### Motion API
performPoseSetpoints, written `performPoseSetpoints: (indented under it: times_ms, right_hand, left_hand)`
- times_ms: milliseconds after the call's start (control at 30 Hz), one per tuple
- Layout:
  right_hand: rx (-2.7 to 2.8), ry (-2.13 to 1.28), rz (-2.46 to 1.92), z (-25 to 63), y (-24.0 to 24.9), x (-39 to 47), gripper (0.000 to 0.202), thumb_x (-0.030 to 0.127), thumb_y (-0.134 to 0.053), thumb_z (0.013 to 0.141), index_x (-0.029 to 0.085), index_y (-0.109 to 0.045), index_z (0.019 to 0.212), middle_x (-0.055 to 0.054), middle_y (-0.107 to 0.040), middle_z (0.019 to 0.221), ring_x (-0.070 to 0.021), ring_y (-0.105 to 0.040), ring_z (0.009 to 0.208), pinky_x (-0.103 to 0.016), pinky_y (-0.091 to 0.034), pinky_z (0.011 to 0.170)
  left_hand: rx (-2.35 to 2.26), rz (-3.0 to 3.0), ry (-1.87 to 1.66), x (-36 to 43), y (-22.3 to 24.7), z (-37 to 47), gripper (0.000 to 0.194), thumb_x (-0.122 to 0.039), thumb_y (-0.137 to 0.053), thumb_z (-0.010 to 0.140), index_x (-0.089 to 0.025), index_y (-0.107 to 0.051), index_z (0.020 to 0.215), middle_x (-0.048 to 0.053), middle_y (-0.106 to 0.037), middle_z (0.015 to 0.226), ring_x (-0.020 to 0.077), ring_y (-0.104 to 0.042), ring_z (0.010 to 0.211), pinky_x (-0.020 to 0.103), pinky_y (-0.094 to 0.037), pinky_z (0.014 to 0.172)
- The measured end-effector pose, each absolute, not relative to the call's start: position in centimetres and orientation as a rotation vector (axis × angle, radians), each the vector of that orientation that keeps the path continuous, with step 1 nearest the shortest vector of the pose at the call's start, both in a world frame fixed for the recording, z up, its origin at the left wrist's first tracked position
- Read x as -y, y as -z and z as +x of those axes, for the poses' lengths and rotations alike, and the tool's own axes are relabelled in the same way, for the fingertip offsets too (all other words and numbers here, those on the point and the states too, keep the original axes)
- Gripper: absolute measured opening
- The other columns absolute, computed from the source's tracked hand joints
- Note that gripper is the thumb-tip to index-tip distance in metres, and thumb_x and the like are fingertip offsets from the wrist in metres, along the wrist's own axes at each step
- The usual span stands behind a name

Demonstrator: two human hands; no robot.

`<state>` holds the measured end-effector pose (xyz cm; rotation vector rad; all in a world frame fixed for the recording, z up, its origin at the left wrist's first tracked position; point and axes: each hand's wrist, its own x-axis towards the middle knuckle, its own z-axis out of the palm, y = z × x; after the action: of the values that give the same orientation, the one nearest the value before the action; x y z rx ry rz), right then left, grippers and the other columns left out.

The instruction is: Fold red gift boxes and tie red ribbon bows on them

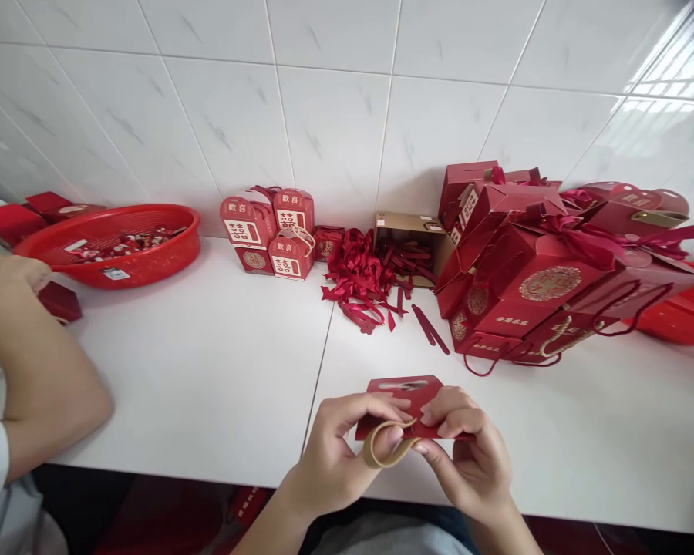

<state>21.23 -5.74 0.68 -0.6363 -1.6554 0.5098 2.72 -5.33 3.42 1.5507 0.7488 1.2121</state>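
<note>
Low over the near edge of the table, my two hands hold a red cardboard gift box (422,395) with an oval slot in its top flap. A tan-backed strap (375,451) curls in a loop at its near side. My left hand (347,439) is closed on the box's left part, its thumb inside the strap's loop. My right hand (468,447) pinches the box's right part, with the thumb at the strap's end. The fingers hide where strap and box meet.
Red ribbons (355,270) lie beside an open cardboard box (408,222) of dark strips. Stacked red gift boxes (532,285) stand right; small red boxes (254,231) stand by the wall. At left, another person's arm (46,362) reaches near a red basket (150,262) of sweets.
</note>
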Motion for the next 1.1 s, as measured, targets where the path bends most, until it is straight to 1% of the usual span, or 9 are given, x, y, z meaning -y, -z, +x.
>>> performPoseSetpoints:
  times_ms: [133, 267, 367, 467, 633, 767, 833, 1033, 1100]
  right_hand:
    - [1.656, -0.549, -0.637, 21.0, -0.5, 6.0, 0.024, 0.005, -0.064, 0.083, 0.019, -0.048, 0.093, -0.004, -0.057, 0.085, -0.0168, -0.054, 0.076, -0.034, -0.045, 0.066]
    - [1.667, -0.572, -0.638, 20.7, -0.7, 6.0, 0.023, 0.007, -0.064, 0.084, 0.02, -0.047, 0.092, -0.003, -0.056, 0.083, -0.0169, -0.054, 0.075, -0.033, -0.045, 0.064]
    - [1.685, -0.552, -0.679, 20.6, -0.8, 5.8, 0.024, 0.006, -0.064, 0.082, 0.02, -0.047, 0.092, -0.003, -0.056, 0.082, -0.0165, -0.054, 0.074, -0.033, -0.045, 0.063]
    - [1.706, -0.561, -0.691, 20.5, -1.1, 5.7, 0.024, 0.006, -0.063, 0.082, 0.02, -0.047, 0.091, -0.002, -0.057, 0.081, -0.0159, -0.054, 0.072, -0.032, -0.044, 0.062]
    - [1.708, -0.679, -0.67, 20.4, -1.0, 5.7, 0.023, 0.01, -0.065, 0.083, 0.022, -0.047, 0.092, -0.002, -0.057, 0.082, -0.0165, -0.055, 0.073, -0.032, -0.046, 0.063]
    - [1.654, -0.759, -0.688, 20.4, -0.7, 5.7, 0.022, 0.012, -0.065, 0.084, 0.023, -0.048, 0.092, -0.002, -0.058, 0.083, -0.0176, -0.056, 0.075, -0.033, -0.048, 0.066]
    - [1.631, -0.786, -0.691, 20.5, -0.5, 5.8, 0.021, 0.014, -0.065, 0.084, 0.023, -0.048, 0.092, -0.002, -0.058, 0.083, -0.0176, -0.055, 0.075, -0.033, -0.048, 0.066]
    - [1.588, -0.745, -0.688, 20.5, -0.2, 5.8, 0.019, 0.013, -0.064, 0.084, 0.022, -0.049, 0.091, -0.002, -0.057, 0.081, -0.017, -0.055, 0.074, -0.031, -0.047, 0.064]
    - [1.587, -0.735, -0.689, 20.5, -0.1, 5.8, 0.02, 0.013, -0.064, 0.084, 0.022, -0.049, 0.091, -0.002, -0.057, 0.081, -0.017, -0.054, 0.074, -0.031, -0.046, 0.064]
  left_hand:
    - [-0.621, 1.591, -1.266, 5.2, -3.1, 2.5, 0.015, -0.013, -0.073, 0.079, -0.017, -0.072, 0.093, 0.009, -0.077, 0.092, 0.0255, -0.071, 0.094, 0.037, -0.055, 0.088]
    - [-0.616, 1.585, -1.301, 5.1, -3.1, 2.7, 0.012, -0.012, -0.071, 0.08, -0.017, -0.071, 0.09, 0.008, -0.075, 0.089, 0.0228, -0.07, 0.087, 0.038, -0.055, 0.087]
    - [-0.668, 1.7, -1.365, 5.4, -3.5, 2.7, 0.014, -0.007, -0.065, 0.082, -0.017, -0.07, 0.091, 0.008, -0.073, 0.092, 0.0221, -0.069, 0.094, 0.036, -0.054, 0.09]
    - [-0.68, 1.768, -1.289, 5.6, -3.8, 2.4, 0.018, -0.006, -0.057, 0.087, -0.018, -0.067, 0.094, 0.007, -0.072, 0.096, 0.0214, -0.067, 0.1, 0.035, -0.053, 0.092]
    - [-0.625, 1.605, -1.053, 4.6, -3.8, 1.5, 0.011, -0.018, -0.055, 0.092, -0.018, -0.065, 0.097, 0.009, -0.071, 0.094, 0.022, -0.069, 0.09, 0.035, -0.056, 0.081]
    - [-0.546, 1.644, -1.091, 3.6, -4.1, 1.4, 0.01, -0.019, -0.063, 0.088, -0.017, -0.073, 0.091, 0.01, -0.074, 0.089, 0.0252, -0.069, 0.096, 0.041, -0.053, 0.09]
    - [-0.534, 1.66, -1.126, 3.5, -4.3, 1.4, 0.012, -0.018, -0.065, 0.086, -0.018, -0.075, 0.092, 0.01, -0.075, 0.088, 0.0253, -0.069, 0.096, 0.042, -0.053, 0.091]
    - [-0.647, 1.593, -1.055, 3.8, -3.7, 1.2, 0.019, -0.03, -0.065, 0.088, -0.018, -0.078, 0.096, 0.012, -0.078, 0.087, 0.0217, -0.072, 0.078, 0.032, -0.058, 0.072]
    - [-0.658, 1.535, -1.058, 4.0, -3.4, 1.2, 0.023, -0.035, -0.065, 0.088, -0.018, -0.078, 0.094, 0.013, -0.078, 0.087, 0.0225, -0.073, 0.078, 0.031, -0.058, 0.07]
